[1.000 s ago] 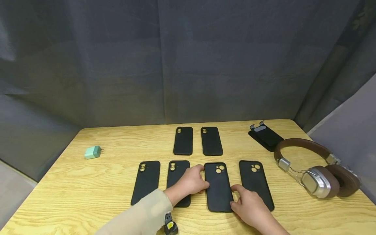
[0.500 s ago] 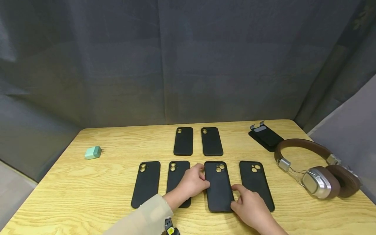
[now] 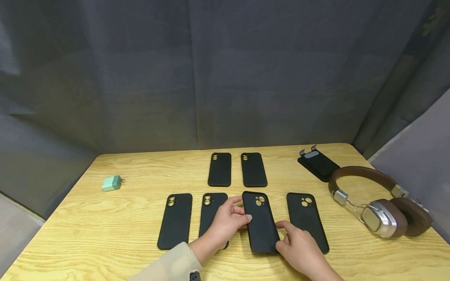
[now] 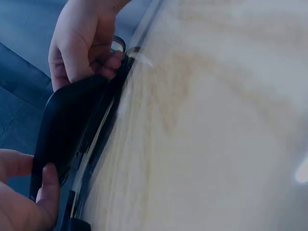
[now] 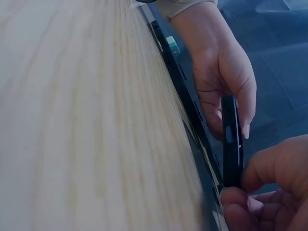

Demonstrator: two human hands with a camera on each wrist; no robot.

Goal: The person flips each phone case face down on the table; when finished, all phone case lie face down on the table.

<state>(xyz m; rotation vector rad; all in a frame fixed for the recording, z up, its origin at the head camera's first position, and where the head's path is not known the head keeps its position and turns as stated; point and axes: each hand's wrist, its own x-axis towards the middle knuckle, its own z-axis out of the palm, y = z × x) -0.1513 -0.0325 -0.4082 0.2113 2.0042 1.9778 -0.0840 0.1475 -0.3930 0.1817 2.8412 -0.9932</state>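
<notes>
A black phone case (image 3: 261, 226) with camera holes at its upper right lies between my two hands, tilted with its left side raised. My left hand (image 3: 226, 222) pinches its left edge, thumb on the face and fingers beneath. At its lower right corner, my right hand (image 3: 299, 246) pinches the edge between thumb and fingers. The right wrist view shows the case (image 5: 232, 144) edge-on, off the table on the left hand's side. Behind my left hand a second phone case (image 3: 211, 208) is partly covered, and a third case (image 3: 307, 218) lies right beside my right hand.
Another phone case (image 3: 175, 220) lies at the row's left end. Two more, a left case (image 3: 219, 169) and a right case (image 3: 254, 169), lie farther back. Brown headphones (image 3: 383, 207), a black holder-like item (image 3: 318, 162) and a green charger (image 3: 111, 183) sit on the wooden table (image 3: 105, 226).
My left hand has lifted the left side of the phone case off the table and its fingers have slipped underneath. The right hand has stayed at the lower right corner.
</notes>
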